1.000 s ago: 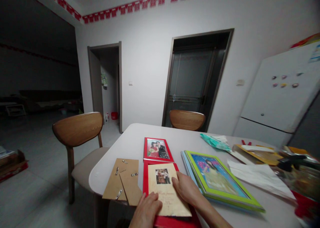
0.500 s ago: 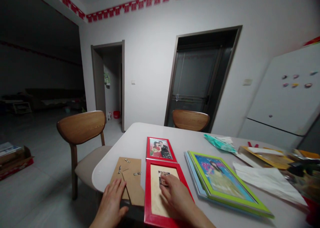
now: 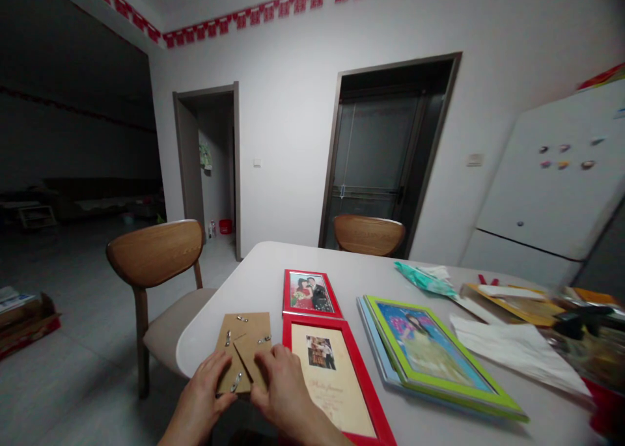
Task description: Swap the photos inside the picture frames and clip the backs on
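Note:
A brown picture-frame backing board (image 3: 254, 325), with metal turn clips and a stand flap, lies at the table's near left edge. My left hand (image 3: 202, 390) grips its left side, fingers on top and thumb at the near edge. My right hand (image 3: 288, 390) has its fingers bent around the board's right side, by the flap. Just right of it is a red picture frame (image 3: 359, 361) holding a cream insert (image 3: 325, 387) with a small printed photo; my right forearm partly covers it. Beyond lies a smaller red frame (image 3: 286, 296) with a couple's picture.
To the right, a green picture frame (image 3: 502, 400) rests on a light-blue one (image 3: 374, 342). Farther right are a teal packet (image 3: 424, 280), white paper (image 3: 517, 351) and a yellow envelope (image 3: 522, 306). Wooden chairs (image 3: 159, 250) stand by the white table (image 3: 258, 257).
My right hand has moved left from the red frame's insert to the backing board, uncovering the insert's print. My left hand has closed on the board's left side. The view has shifted slightly.

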The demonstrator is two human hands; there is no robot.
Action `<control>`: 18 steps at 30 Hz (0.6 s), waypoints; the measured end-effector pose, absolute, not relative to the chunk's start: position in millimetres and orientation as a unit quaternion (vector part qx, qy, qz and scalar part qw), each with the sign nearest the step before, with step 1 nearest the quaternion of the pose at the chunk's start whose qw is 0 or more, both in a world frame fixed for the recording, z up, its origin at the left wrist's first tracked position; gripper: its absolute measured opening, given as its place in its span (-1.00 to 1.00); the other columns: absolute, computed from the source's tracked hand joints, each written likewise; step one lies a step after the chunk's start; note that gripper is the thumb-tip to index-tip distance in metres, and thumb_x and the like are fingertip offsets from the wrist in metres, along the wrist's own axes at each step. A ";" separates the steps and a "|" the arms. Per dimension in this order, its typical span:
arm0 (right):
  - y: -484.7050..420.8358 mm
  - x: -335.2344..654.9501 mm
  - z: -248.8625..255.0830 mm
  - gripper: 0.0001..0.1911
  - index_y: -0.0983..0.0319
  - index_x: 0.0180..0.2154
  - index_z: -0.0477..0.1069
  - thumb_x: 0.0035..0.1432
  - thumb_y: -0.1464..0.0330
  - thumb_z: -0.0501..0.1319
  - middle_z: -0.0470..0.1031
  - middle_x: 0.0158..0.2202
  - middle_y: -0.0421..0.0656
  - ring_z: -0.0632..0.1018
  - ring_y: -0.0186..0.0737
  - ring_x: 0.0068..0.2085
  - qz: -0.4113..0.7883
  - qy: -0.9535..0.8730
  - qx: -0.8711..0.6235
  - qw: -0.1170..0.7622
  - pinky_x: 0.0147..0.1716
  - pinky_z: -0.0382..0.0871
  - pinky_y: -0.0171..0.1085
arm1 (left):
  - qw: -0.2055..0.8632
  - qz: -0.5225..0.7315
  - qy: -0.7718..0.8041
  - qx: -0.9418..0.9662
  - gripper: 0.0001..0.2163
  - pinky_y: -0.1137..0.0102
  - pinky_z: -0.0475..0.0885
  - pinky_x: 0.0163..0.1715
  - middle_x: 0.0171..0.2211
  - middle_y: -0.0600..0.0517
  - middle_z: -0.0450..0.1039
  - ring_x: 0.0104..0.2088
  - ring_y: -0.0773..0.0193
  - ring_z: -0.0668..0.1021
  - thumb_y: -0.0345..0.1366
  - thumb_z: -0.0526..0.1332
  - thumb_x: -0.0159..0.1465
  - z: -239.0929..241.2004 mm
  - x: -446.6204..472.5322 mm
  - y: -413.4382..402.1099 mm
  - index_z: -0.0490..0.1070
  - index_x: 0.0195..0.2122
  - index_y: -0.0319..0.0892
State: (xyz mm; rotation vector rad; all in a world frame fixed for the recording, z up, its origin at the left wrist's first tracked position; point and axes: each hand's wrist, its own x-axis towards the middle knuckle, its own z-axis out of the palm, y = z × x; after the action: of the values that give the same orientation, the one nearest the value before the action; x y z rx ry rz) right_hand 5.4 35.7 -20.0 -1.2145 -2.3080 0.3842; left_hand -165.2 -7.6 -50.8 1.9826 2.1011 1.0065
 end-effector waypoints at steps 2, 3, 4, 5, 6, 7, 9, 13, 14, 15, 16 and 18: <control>34.0 19.5 -11.6 -0.67 0.18 -0.24 0.33 -0.16 0.35 0.13 0.30 -0.26 -0.10 0.32 -0.15 -0.21 0.156 -0.841 -0.438 0.275 -0.20 0.16 -0.20 | 0.053 0.340 0.672 0.656 -0.59 0.28 0.25 -0.03 -0.07 -0.05 0.34 -0.04 0.14 0.37 -0.43 0.20 -0.10 -42.2 -154.7 -7.9 0.33 -0.15 -0.15; 33.1 29.0 -7.1 -0.66 0.19 -0.23 0.33 -0.16 0.35 0.13 0.30 -0.25 -0.09 0.32 -0.15 -0.20 0.158 -0.840 -0.434 0.285 -0.18 0.16 -0.19 | 0.061 0.343 0.665 0.661 -0.59 0.27 0.26 -0.03 -0.07 -0.06 0.34 -0.05 0.14 0.37 -0.43 0.21 -0.10 -36.5 -146.7 -8.2 0.33 -0.15 -0.15; 32.1 40.1 -3.2 -0.65 0.20 -0.22 0.33 -0.16 0.36 0.12 0.30 -0.24 -0.09 0.32 -0.15 -0.18 0.160 -0.838 -0.432 0.292 -0.16 0.15 -0.19 | 0.069 0.346 0.655 0.668 -0.58 0.26 0.26 -0.03 -0.06 -0.07 0.34 -0.04 0.14 0.36 -0.43 0.22 -0.10 -30.5 -137.1 -8.4 0.33 -0.15 -0.15; 31.3 52.5 -0.3 -0.64 0.21 -0.21 0.33 -0.15 0.37 0.11 0.30 -0.22 -0.08 0.32 -0.14 -0.16 0.162 -0.836 -0.433 0.296 -0.13 0.15 -0.19 | 0.079 0.347 0.645 0.676 -0.58 0.25 0.25 -0.02 -0.06 -0.08 0.33 -0.04 0.14 0.36 -0.44 0.23 -0.10 -24.6 -126.3 -8.5 0.33 -0.14 -0.16; 30.7 66.0 1.3 -0.63 0.22 -0.19 0.33 -0.15 0.37 0.10 0.29 -0.19 -0.07 0.31 -0.14 -0.14 0.165 -0.832 -0.438 0.298 -0.11 0.15 -0.19 | 0.092 0.348 0.636 0.683 -0.56 0.25 0.24 -0.02 -0.05 -0.09 0.33 -0.03 0.13 0.35 -0.45 0.23 -0.11 -19.3 -114.7 -8.2 0.33 -0.14 -0.18; 30.2 80.1 1.5 -0.62 0.22 -0.18 0.33 -0.14 0.36 0.09 0.28 -0.16 -0.05 0.31 -0.14 -0.11 0.170 -0.828 -0.444 0.296 -0.09 0.15 -0.19 | 0.106 0.350 0.624 0.690 -0.55 0.25 0.23 -0.01 -0.04 -0.11 0.32 -0.02 0.12 0.34 -0.46 0.24 -0.12 -15.1 -102.7 -7.8 0.32 -0.13 -0.20; 29.5 107.9 -1.7 -0.61 0.22 -0.16 0.33 -0.13 0.34 0.07 0.29 -0.14 -0.05 0.32 -0.14 -0.09 0.177 -0.820 -0.464 0.286 -0.07 0.16 -0.19 | 0.133 0.353 0.600 0.706 -0.54 0.22 0.22 0.00 -0.03 -0.11 0.30 -0.01 0.11 0.33 -0.47 0.24 -0.13 -10.9 -79.6 -6.4 0.32 -0.12 -0.21; 26.9 148.6 -14.9 -0.62 0.20 -0.20 0.37 -0.13 0.30 0.07 0.33 -0.15 -0.06 0.34 -0.12 -0.10 0.153 -0.808 -0.502 0.268 -0.07 0.16 -0.17 | 0.173 0.328 0.569 0.734 -0.53 0.20 0.21 0.00 -0.02 -0.13 0.28 -0.01 0.08 0.32 -0.44 0.25 -0.11 -16.9 -46.6 -4.8 0.31 -0.11 -0.21; 26.0 153.9 -18.0 -0.62 0.20 -0.20 0.37 -0.13 0.29 0.08 0.33 -0.15 -0.05 0.34 -0.11 -0.10 0.145 -0.808 -0.507 0.263 -0.07 0.16 -0.17 | 0.178 0.319 0.568 0.737 -0.53 0.19 0.20 0.00 -0.01 -0.13 0.27 0.00 0.08 0.31 -0.43 0.26 -0.11 -19.5 -42.1 -4.9 0.31 -0.10 -0.22; 25.0 157.3 -20.7 -0.62 0.19 -0.19 0.38 -0.13 0.28 0.08 0.33 -0.15 -0.05 0.34 -0.11 -0.10 0.138 -0.809 -0.511 0.257 -0.07 0.15 -0.17 | 0.181 0.313 0.569 0.739 -0.53 0.19 0.20 0.01 0.00 -0.14 0.25 0.01 0.07 0.29 -0.42 0.26 -0.11 -21.7 -39.0 -5.1 0.31 -0.10 -0.22; 24.2 159.1 -23.0 -0.62 0.19 -0.19 0.38 -0.13 0.28 0.08 0.34 -0.15 -0.05 0.34 -0.11 -0.10 0.133 -0.810 -0.513 0.251 -0.08 0.15 -0.17 | 0.182 0.309 0.569 0.740 -0.53 0.18 0.19 0.01 0.01 -0.14 0.24 0.02 0.07 0.28 -0.42 0.26 -0.11 -23.2 -37.1 -5.3 0.31 -0.10 -0.21; 23.3 159.6 -26.6 -0.63 0.17 -0.19 0.38 -0.12 0.28 0.08 0.35 -0.17 -0.06 0.35 -0.10 -0.12 0.126 -0.813 -0.515 0.242 -0.10 0.16 -0.16 | 0.181 0.303 0.571 0.741 -0.55 0.16 0.18 0.01 0.02 -0.14 0.24 0.02 0.06 0.28 -0.40 0.26 -0.09 -24.0 -36.1 -5.6 0.32 -0.11 -0.20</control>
State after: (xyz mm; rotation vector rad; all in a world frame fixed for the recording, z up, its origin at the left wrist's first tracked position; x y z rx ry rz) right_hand 159.6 23.3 -26.6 -1.4066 -2.2220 0.3451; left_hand -36.1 -5.6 -24.0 2.0939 1.6133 0.8552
